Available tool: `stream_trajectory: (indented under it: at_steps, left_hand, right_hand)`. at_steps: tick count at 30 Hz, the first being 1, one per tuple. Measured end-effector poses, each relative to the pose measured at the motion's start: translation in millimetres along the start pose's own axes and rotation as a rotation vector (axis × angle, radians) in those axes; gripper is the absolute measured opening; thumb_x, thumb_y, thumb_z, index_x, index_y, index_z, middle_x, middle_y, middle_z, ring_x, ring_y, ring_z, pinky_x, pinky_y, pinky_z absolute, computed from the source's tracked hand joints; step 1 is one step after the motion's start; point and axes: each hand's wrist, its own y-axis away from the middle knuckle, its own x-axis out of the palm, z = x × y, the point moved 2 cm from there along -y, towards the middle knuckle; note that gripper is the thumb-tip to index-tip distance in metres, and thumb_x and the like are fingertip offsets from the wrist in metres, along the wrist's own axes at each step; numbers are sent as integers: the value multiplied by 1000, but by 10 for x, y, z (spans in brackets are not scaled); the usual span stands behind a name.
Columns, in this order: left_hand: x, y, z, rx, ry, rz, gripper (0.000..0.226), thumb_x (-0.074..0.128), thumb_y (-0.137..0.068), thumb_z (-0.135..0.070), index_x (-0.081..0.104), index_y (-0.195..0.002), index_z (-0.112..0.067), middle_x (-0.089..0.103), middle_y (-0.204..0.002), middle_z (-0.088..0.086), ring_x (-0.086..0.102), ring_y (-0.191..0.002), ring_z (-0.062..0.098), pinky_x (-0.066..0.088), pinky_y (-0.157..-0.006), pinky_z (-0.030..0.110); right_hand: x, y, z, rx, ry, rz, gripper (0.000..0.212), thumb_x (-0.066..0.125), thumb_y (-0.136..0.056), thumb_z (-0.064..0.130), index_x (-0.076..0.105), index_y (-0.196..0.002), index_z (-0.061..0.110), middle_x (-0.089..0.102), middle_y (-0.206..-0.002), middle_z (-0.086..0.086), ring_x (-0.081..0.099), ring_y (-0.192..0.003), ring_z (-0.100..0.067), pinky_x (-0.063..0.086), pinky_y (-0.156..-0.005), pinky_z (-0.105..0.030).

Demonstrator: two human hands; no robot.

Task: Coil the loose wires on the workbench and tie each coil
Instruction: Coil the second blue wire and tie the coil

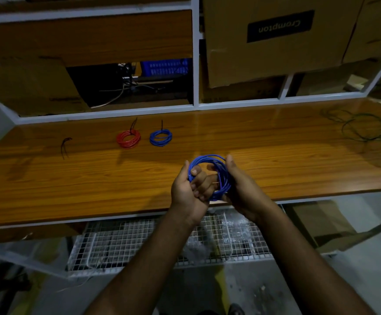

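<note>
Head view — tied red coil [128, 139], blue coil [161, 137]

One head-worn wide view looks forward and down, close over the worktop [275, 142], facing the shelves [195, 64].

The wooden workbench [264, 142] bears a red coil [128, 139], a blue coil [160, 137], black ties [65, 146] and loose dark wire [364, 127].
</note>
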Motion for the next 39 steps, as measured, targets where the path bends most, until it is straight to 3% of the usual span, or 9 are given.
stream_trajectory:
  at_steps: [5,14,17,20,24,27,33,37,39]
  left_hand:
    - [-45,-20,6,1,-308,-199,49,34,-106,-41,39,-65,-15,24,-41,-5,19,-31,8,18,-32,19]
    - [-22,-117,198,31,-583,-425,48,34,-106,-39,38,-65,-14,23,-43,-6,17,-34,10,15,-38,17]
    - [-57,-101,284,9,-609,-457,46,35,-106,-38,38,-68,-13,24,-43,-6,18,-33,10,15,-38,18]
    - [-63,-87,289,-56,-584,-435,45,38,-105,-38,39,-68,-13,23,-43,-5,17,-32,9,14,-35,16]
    - [-9,-44,232,-97,-638,-363,44,43,-104,-38,43,-68,-13,24,-45,-4,17,-33,9,14,-34,17]
    - [35,-2,173,-51,-672,-371,47,42,-104,-41,46,-69,-10,25,-46,-3,18,-35,10,15,-37,18]
    - [1,50,-35,26,-695,-410,61,22,-105,-54,56,-104,-4,33,-44,-4,23,-35,9,18,-40,18]
    - [-110,135,-221,-23,-661,-380,77,13,-97,-68,56,-118,-6,31,-45,-4,23,-35,8,19,-37,17]
    - [-157,201,-381,-63,-651,-358,88,9,-91,-76,62,-96,-6,27,-45,-2,21,-34,8,17,-36,16]
  right_hand:
    - [-109,9,23,91,-176,-16,34,42,-106,27,62,-102,0,55,-66,-5,54,-58,-16,52,-58,-24]
    - [-70,-37,-279,176,-481,-113,39,31,-108,28,45,-76,11,29,-44,5,25,-37,-7,16,-55,-27]
    - [-142,-16,-370,62,-208,-218,29,30,-108,25,53,-98,10,33,-52,3,27,-41,-8,25,-50,-25]
    - [-290,31,-323,-207,371,-180,30,28,-109,32,55,-119,24,54,-58,1,50,-49,-12,42,-57,-33]
    - [-359,5,-74,-514,1066,-101,47,34,-102,49,56,-132,21,62,-109,-3,61,-87,-18,50,-73,-37]
    - [-278,-59,23,-584,1217,39,28,48,-103,34,50,-128,22,64,-90,2,59,-71,-17,47,-59,-36]
    - [-34,-62,-108,-642,1211,-118,13,46,-104,27,44,-98,16,47,-60,3,45,-49,-17,32,-45,-38]
    - [190,-89,-137,-643,1359,-35,27,48,-101,32,42,-127,25,59,-100,-1,58,-61,-24,48,-49,-41]
    - [357,-103,-107,-705,1607,96,57,58,-93,32,30,-143,35,48,-119,-1,57,-58,-23,52,-48,-40]
